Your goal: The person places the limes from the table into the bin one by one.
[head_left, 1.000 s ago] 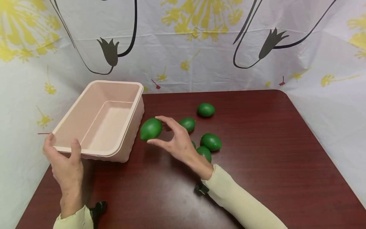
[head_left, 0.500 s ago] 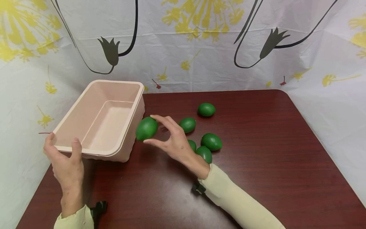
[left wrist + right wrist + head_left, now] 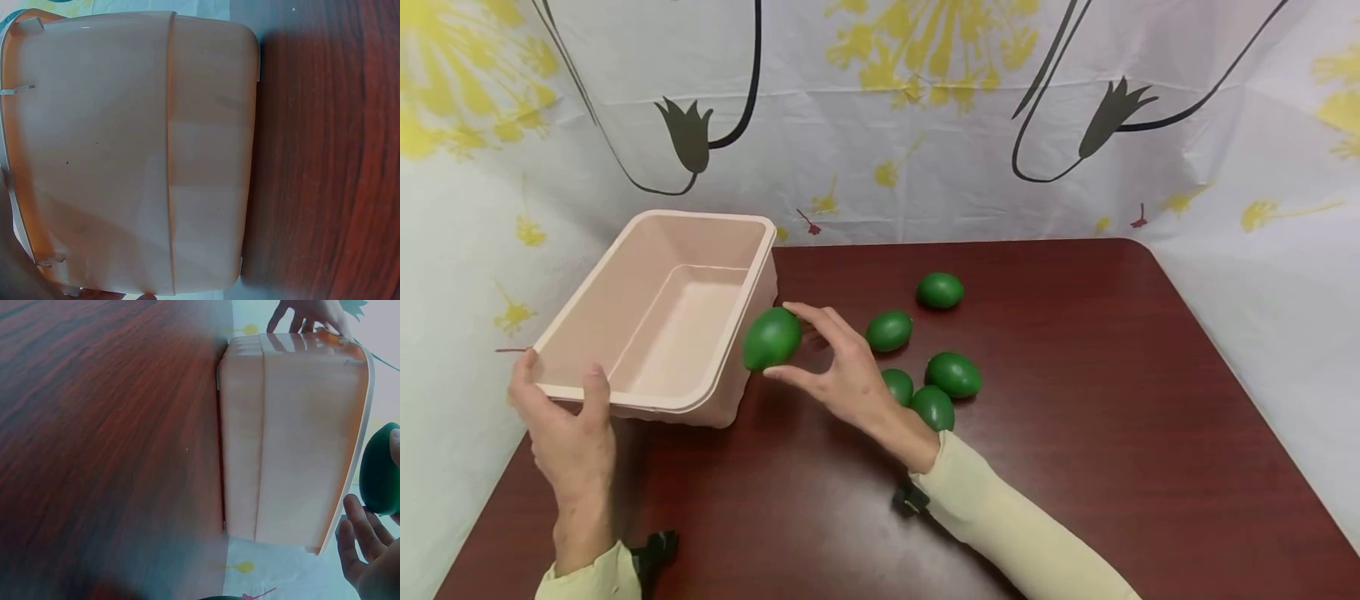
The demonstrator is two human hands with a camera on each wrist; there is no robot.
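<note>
My right hand (image 3: 850, 379) pinches a green lime (image 3: 772, 339) between thumb and fingers, raised beside the right wall of a pale pink plastic bin (image 3: 730, 367). In the right wrist view that lime (image 3: 379, 472) hangs near the bin's rim. The near left corner of the bin is gripped by my left hand (image 3: 574, 437), thumb over the rim and fingers along the outside. No limes show inside the bin. In the left wrist view the bin's outer wall (image 3: 106, 150) fills much of the frame, and the left hand is mostly out of sight.
Several more limes lie right of the bin: a far one (image 3: 940, 290), one behind the hand (image 3: 889, 331), one further right (image 3: 953, 374) and two by the wrist (image 3: 932, 408). The dark red wooden table (image 3: 1097, 400) meets a patterned white curtain (image 3: 955, 183) behind.
My right hand has moved a little left with the lime, closer to the bin's right wall. A lime near the wrist shows more fully. The left hand keeps its hold.
</note>
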